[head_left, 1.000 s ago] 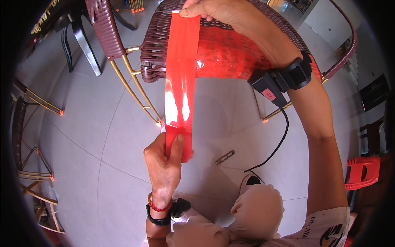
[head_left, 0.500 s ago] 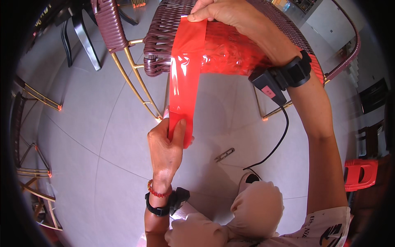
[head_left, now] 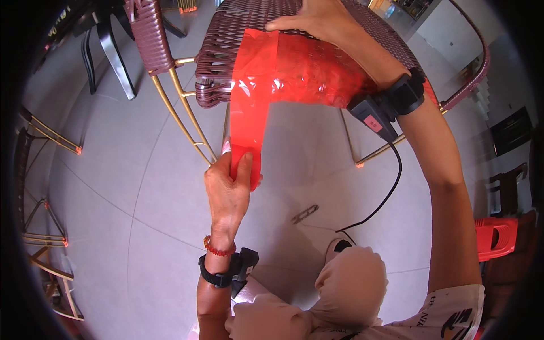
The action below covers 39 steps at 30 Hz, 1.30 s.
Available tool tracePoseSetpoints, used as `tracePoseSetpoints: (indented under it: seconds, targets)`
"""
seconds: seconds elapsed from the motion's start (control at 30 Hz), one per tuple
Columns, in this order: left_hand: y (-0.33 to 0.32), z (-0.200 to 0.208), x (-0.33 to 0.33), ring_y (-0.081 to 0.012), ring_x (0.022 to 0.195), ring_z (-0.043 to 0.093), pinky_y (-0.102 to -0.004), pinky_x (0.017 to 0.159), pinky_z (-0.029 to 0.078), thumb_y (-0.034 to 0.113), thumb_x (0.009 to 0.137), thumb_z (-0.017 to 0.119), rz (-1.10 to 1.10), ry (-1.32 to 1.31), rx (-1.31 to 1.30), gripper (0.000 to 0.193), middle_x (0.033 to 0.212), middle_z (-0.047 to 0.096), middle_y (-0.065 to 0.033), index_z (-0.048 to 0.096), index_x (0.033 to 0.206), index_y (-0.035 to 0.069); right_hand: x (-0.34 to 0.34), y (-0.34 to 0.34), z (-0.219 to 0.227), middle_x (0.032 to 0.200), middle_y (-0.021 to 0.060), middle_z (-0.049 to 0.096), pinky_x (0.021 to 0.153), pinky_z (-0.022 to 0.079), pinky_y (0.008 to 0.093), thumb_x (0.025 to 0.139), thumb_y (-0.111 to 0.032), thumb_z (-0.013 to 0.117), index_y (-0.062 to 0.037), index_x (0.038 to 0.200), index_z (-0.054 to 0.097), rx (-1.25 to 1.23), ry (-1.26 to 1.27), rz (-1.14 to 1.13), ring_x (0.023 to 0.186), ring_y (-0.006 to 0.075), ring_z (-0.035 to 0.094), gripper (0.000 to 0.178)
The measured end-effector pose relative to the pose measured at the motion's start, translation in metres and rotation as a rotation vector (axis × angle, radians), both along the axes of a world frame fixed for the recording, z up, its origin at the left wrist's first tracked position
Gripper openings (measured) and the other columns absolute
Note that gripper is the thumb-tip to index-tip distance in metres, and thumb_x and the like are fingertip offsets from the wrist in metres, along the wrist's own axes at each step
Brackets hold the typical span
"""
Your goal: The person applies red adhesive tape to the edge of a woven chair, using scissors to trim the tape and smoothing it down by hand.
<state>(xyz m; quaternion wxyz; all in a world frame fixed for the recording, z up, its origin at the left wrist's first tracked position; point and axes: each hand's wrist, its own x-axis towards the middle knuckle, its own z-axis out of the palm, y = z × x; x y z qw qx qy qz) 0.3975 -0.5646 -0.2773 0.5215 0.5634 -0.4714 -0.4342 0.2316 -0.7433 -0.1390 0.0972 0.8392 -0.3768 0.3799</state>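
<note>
A strip of wide, glossy red tape point(head_left: 249, 122) runs down over the front edge of a purple woven chair seat point(head_left: 214, 76). My left hand point(head_left: 226, 187) grips its lower end, thumb on top, holding the strip taut below the seat; whether a roll is in the palm is hidden. More red tape point(head_left: 317, 71) covers the seat's front edge to the right, wrinkled and shiny. My right hand point(head_left: 317, 22) lies over the seat at the strip's upper end, thumb stretched out beside the tape and the other fingers partly beyond the picture's top.
Small metal thread snips point(head_left: 305, 213) lie on the grey tiled floor point(head_left: 170, 226). A black cable point(head_left: 391, 190) hangs from the device on my right wrist. The chair's gold legs point(head_left: 180, 116) stand left of the tape. A red plastic stool point(head_left: 496, 238) is at the right.
My right thumb and fingers have let go of the tape's upper end and spread over the seat. The upper end now lies against the seat. My left hand has risen slightly with the lower end.
</note>
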Motion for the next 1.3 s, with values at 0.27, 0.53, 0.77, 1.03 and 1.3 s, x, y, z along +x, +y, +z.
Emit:
tracePoseSetpoints:
  seconds: [0.27, 0.53, 0.77, 1.03, 1.3]
  targets:
    - [-0.001, -0.002, 0.007, -0.0143, 0.053, 0.06, -0.0253, 0.049, 0.049, 0.017, 0.089, 0.052, -0.037, -0.051, 0.027, 0.025, 0.063, 0.059, -0.0083, 0.057, 0.082, -0.007, 0.001, 0.067, -0.02, 0.114, 0.0128, 0.056, 0.09, 0.039, 0.0372, 0.088, -0.02, 0.047, -0.0056, 0.101, 0.06, -0.183, 0.365, 0.289, 0.11, 0.0224, 0.049, 0.024]
    - [-0.004, -0.002, 0.004, -0.0142, 0.053, 0.06, -0.0251, 0.049, 0.049, 0.016, 0.089, 0.052, -0.051, -0.08, 0.024, 0.025, 0.063, 0.059, -0.0092, 0.057, 0.082, -0.008, -0.02, 0.058, 0.009, 0.126, 0.0136, 0.05, 0.106, 0.023, 0.0452, 0.095, -0.03, 0.031, -0.0134, 0.117, 0.055, 0.267, 0.556, -0.094, 0.127, 0.0251, 0.036, 0.036]
    - [-0.005, -0.003, 0.001, -0.0185, 0.049, 0.062, -0.0283, 0.046, 0.046, 0.014, 0.087, 0.052, -0.028, -0.024, -0.023, 0.026, 0.055, 0.06, -0.0119, 0.056, 0.071, -0.006, 0.006, 0.045, -0.016, 0.133, 0.0161, 0.041, 0.105, 0.024, 0.0472, 0.096, -0.031, 0.026, -0.0173, 0.123, 0.051, 0.101, 0.536, 0.225, 0.131, 0.0279, 0.029, 0.039]
    - [-0.005, -0.002, 0.008, -0.0162, 0.054, 0.061, -0.0261, 0.049, 0.049, 0.016, 0.089, 0.051, -0.06, -0.075, 0.025, 0.025, 0.065, 0.059, -0.0095, 0.056, 0.082, -0.007, 0.036, 0.073, -0.029, 0.138, 0.0256, 0.029, 0.107, 0.022, 0.0421, 0.088, -0.051, 0.038, -0.0004, 0.134, 0.031, 0.212, 0.47, 0.047, 0.132, 0.0351, 0.024, 0.068]
    - [-0.015, -0.013, -0.002, -0.0162, 0.05, 0.059, -0.028, 0.049, 0.045, 0.012, 0.087, 0.052, -0.004, 0.034, -0.027, 0.022, 0.059, 0.06, -0.011, 0.056, 0.076, -0.006, 0.039, 0.117, -0.067, 0.135, 0.0207, 0.034, 0.102, 0.029, 0.0414, 0.064, -0.051, 0.063, 0.0039, 0.129, 0.037, -0.105, 0.342, -0.003, 0.124, 0.032, 0.034, 0.09]
